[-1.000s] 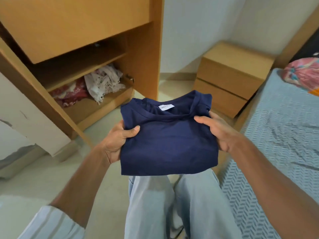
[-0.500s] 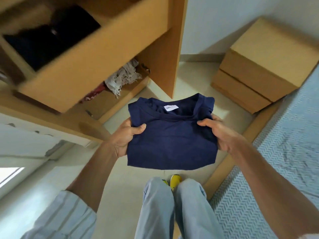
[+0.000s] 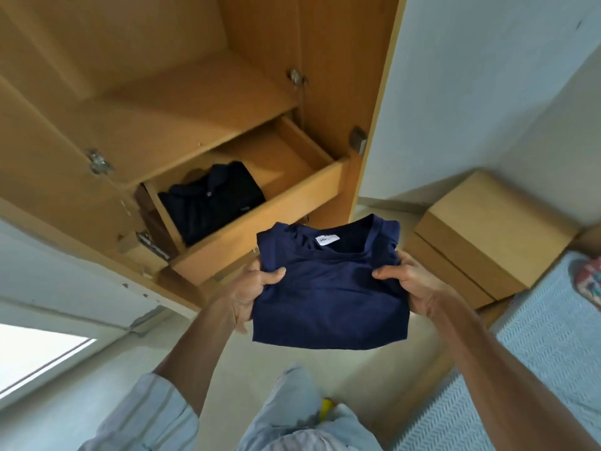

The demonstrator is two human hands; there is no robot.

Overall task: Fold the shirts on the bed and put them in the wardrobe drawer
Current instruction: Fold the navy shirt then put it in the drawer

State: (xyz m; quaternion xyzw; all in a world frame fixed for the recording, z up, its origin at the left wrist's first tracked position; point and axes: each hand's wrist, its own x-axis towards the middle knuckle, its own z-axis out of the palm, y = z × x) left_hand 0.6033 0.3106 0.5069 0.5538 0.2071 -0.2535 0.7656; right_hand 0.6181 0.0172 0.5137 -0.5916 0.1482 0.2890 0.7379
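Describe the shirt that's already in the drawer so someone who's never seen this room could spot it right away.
Find the tall wooden wardrobe and its pulled-out drawer. At the drawer's left end lies a folded black shirt, collared and buttoned. Unlike the navy T-shirt, which has a white neck label and is gripped by both hands, nothing touches it.

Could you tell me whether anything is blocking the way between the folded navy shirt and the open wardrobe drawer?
Nothing visible blocks it. The navy shirt, held by the left hand and right hand, is just in front of the open drawer. A dark shirt fills the drawer's left part; the right part is bare.
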